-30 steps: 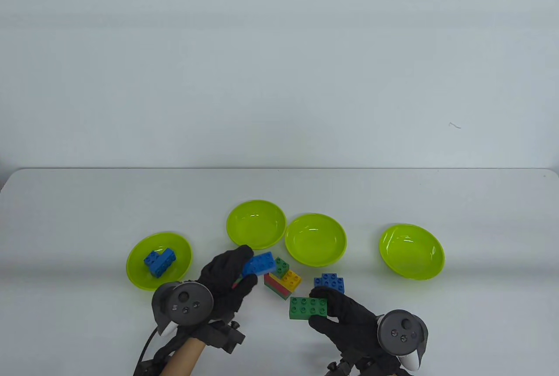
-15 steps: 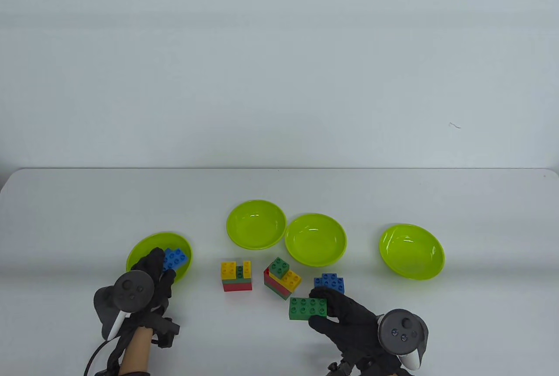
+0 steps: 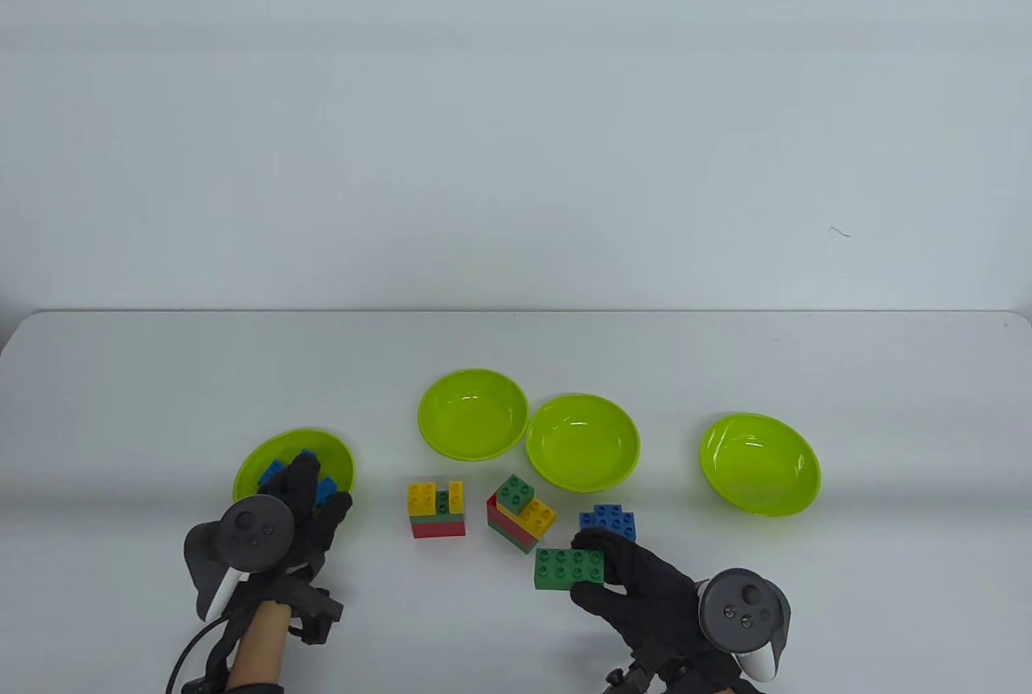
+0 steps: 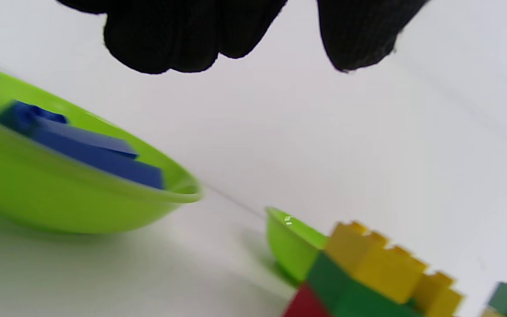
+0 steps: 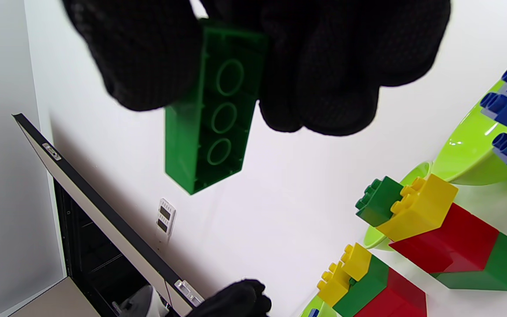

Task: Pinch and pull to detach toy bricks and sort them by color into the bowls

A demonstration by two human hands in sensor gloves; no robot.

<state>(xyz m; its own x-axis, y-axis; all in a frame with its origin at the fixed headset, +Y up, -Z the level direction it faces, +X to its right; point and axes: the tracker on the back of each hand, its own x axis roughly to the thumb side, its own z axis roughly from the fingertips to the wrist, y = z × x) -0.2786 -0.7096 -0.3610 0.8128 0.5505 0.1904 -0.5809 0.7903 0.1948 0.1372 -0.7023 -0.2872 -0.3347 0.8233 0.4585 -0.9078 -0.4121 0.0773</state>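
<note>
My left hand (image 3: 310, 488) hovers over the near rim of the left lime bowl (image 3: 246, 476), fingers (image 4: 170, 39) straight and empty. Blue bricks (image 4: 95, 154) lie in that bowl, partly hidden under the hand in the table view. Low over the table in front of me, my right hand (image 3: 601, 565) pinches a long green brick (image 3: 564, 567), seen from below as the green brick (image 5: 214, 123) in the right wrist view. A yellow, green and red stack (image 3: 437, 513) and a second mixed stack (image 3: 518, 513) stand between the hands. A blue brick pair (image 3: 609, 521) lies by my right fingertips.
Three more lime bowls stand empty: one at the centre (image 3: 472, 413), one right of it (image 3: 582, 442), one at far right (image 3: 759, 464). The table's far edge (image 3: 516, 313) runs behind them. A dark-edged panel (image 5: 99, 211) shows in the right wrist view.
My left hand carried a blue brick from the centre stacks to the left bowl and let it go there. The right hand stayed put with the green brick.
</note>
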